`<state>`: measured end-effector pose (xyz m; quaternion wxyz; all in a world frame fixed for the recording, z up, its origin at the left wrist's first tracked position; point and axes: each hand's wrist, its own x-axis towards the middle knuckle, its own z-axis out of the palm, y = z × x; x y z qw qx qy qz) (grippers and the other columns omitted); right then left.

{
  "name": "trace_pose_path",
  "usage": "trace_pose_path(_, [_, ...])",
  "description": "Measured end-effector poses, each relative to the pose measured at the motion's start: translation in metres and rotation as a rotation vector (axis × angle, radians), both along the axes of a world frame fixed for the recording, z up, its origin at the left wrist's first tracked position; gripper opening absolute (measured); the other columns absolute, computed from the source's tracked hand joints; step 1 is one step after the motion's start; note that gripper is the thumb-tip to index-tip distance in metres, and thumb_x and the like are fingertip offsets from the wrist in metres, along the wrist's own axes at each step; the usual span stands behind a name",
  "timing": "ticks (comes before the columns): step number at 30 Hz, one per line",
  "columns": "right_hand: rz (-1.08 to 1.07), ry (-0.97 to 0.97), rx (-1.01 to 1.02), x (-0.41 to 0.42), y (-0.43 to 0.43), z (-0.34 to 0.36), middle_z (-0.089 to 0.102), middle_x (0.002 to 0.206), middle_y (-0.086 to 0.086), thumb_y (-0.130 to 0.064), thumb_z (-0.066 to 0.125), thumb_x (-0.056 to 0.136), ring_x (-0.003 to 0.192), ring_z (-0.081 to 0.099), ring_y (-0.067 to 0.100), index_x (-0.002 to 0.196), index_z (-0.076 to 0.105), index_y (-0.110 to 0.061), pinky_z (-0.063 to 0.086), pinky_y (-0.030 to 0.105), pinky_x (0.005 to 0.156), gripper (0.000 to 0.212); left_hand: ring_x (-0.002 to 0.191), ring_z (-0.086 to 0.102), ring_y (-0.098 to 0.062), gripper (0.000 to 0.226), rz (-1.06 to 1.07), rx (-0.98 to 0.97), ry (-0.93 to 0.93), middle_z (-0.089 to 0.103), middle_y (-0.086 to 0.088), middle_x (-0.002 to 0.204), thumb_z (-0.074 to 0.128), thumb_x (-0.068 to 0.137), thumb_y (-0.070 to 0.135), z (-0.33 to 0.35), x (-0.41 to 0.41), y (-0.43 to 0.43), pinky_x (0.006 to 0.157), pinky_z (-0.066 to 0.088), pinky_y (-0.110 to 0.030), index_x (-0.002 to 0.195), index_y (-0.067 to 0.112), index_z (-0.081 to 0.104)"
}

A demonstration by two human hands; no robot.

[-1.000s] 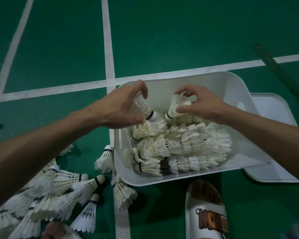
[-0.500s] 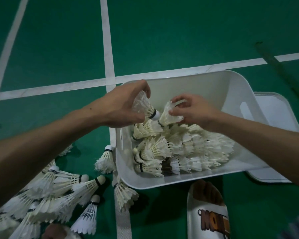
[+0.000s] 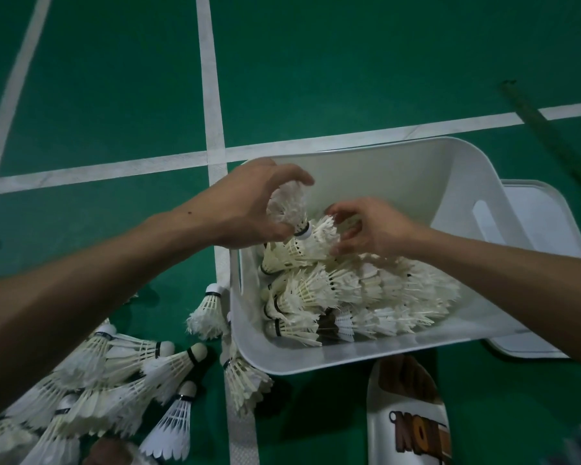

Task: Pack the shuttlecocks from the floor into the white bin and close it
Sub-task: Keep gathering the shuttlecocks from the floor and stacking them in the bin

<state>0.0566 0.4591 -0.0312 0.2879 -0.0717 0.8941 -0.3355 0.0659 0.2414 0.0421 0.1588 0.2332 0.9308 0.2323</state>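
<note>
Two bare hands hover over the white bin, which sits open on the green floor. From my remote seat I read the left hand as wrapped round the feather skirt of one shuttlecock, fingers and thumb curled about it, cork end pointing down over the bin's left side. That cork touches or nearly touches the top shuttlecock of the pile. The right hand is at that top shuttlecock's feather rim, fingers bent and spread around it. I cannot tell whether they pinch it or only brush it.

Packed shuttlecocks lie on their sides in rows across the bin's near half, corks mostly to the left. The far half shows bare wall.

Loose shuttlecocks lie heaped on the floor at lower left, under my view of the left forearm. One stands cork up just beside the bin's left wall; another lies at its near left corner.

The lid lies flat on the floor against the bin's right side, off the bin. A white slipper with brown lettering sits just below the bin's near edge. White lines cross the floor, and a dark rod lies at upper right.
</note>
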Motion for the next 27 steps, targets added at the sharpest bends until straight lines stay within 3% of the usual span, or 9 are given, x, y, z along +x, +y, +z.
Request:
trace_pose_path(3, [-0.037, 0.006, -0.024, -0.003, 0.010, 0.017, 0.054, 0.121, -0.008, -0.037, 0.084, 0.054, 0.101, 0.061, 0.016, 0.134, 0.049, -0.030, 0.053, 0.036, 0.090, 0.087, 0.098, 0.050, -0.014, 0.069, 0.035, 0.055, -0.028, 0.049, 0.007, 0.113, 0.080, 0.071, 0.029, 0.000, 0.000, 0.008, 0.082, 0.040, -0.025, 0.125, 0.027, 0.037])
trace_pose_path(5, [-0.089, 0.036, -0.162, -0.003, 0.017, 0.034, 0.057, 0.121, -0.008, -0.042, 0.083, 0.044, 0.099, 0.063, 0.013, 0.131, 0.051, -0.032, 0.057, 0.035, 0.085, 0.093, 0.094, 0.053, -0.017, 0.065, 0.051, 0.043, 0.009, 0.054, 0.005, 0.112, 0.081, 0.069, 0.034, -0.003, -0.003, 0.016, 0.079, 0.044, -0.027, 0.118, 0.022, 0.040])
trace_pose_path(7, [-0.088, 0.042, -0.330, -0.001, 0.021, 0.048, 0.058, 0.121, -0.007, -0.034, 0.084, 0.046, 0.098, 0.065, 0.010, 0.130, 0.050, -0.032, 0.057, 0.031, 0.084, 0.091, 0.087, 0.053, -0.010, 0.060, 0.019, 0.007, 0.063, 0.056, 0.007, 0.113, 0.080, 0.069, 0.037, -0.007, -0.007, 0.024, 0.073, 0.044, -0.020, 0.117, 0.021, 0.048])
trace_pose_path(9, [-0.049, 0.043, -0.405, 0.003, 0.020, 0.057, 0.059, 0.121, -0.007, -0.024, 0.085, 0.049, 0.098, 0.066, 0.009, 0.132, 0.048, -0.031, 0.056, 0.025, 0.082, 0.090, 0.076, 0.046, 0.001, 0.062, -0.019, 0.015, 0.076, 0.053, 0.012, 0.109, 0.081, 0.069, 0.038, -0.008, -0.009, 0.035, 0.063, 0.032, -0.008, 0.121, 0.022, 0.051])
trace_pose_path(13, [-0.035, 0.149, -0.305, 0.005, 0.018, 0.056, 0.062, 0.112, -0.008, -0.028, 0.084, 0.051, 0.095, 0.066, 0.009, 0.128, 0.049, -0.034, 0.056, 0.025, 0.084, 0.085, 0.091, 0.049, -0.005, 0.078, -0.071, 0.130, 0.055, 0.056, 0.003, 0.123, 0.084, 0.065, 0.030, -0.014, -0.008, 0.054, 0.079, 0.041, -0.015, 0.130, 0.020, 0.042])
trace_pose_path(17, [-0.049, 0.145, -0.207, 0.001, 0.036, 0.051, 0.059, 0.106, -0.006, -0.022, 0.084, 0.064, 0.085, 0.066, 0.010, 0.128, 0.048, -0.036, 0.056, 0.026, 0.081, 0.075, 0.094, 0.058, -0.011, 0.074, 0.012, 0.196, -0.006, 0.048, -0.002, 0.131, 0.084, 0.066, 0.032, -0.021, -0.012, 0.058, 0.075, 0.051, -0.020, 0.121, 0.020, 0.036])
trace_pose_path(22, [-0.132, 0.099, -0.131, 0.000, 0.058, 0.039, 0.049, 0.113, 0.001, -0.016, 0.078, 0.076, 0.083, 0.064, 0.020, 0.127, 0.051, -0.040, 0.055, 0.026, 0.071, 0.063, 0.119, 0.041, -0.019, 0.091, -0.226, -0.196, -0.132, 0.026, -0.001, 0.145, 0.085, 0.066, 0.029, -0.039, -0.024, 0.048, 0.099, 0.041, -0.032, 0.137, 0.037, 0.030])
trace_pose_path(25, [-0.158, 0.046, -0.198, 0.000, 0.060, 0.034, 0.051, 0.112, 0.003, -0.012, 0.077, 0.077, 0.077, 0.067, 0.019, 0.118, 0.061, -0.032, 0.056, 0.021, 0.065, 0.048, 0.115, 0.046, -0.022, 0.097, -0.305, -0.328, -0.171, 0.030, -0.003, 0.143, 0.084, 0.068, 0.026, -0.052, -0.023, 0.046, 0.091, 0.047, -0.035, 0.140, 0.044, 0.021])
trace_pose_path(27, [-0.224, 0.032, -0.256, -0.002, 0.062, 0.035, 0.052, 0.111, 0.006, -0.006, 0.075, 0.078, 0.073, 0.067, 0.019, 0.113, 0.062, -0.024, 0.057, 0.020, 0.066, 0.041, 0.114, 0.047, -0.021, 0.090, -0.317, -0.348, -0.147, 0.034, -0.001, 0.142, 0.082, 0.070, 0.029, -0.056, -0.023, 0.046, 0.087, 0.044, -0.030, 0.140, 0.040, 0.026])
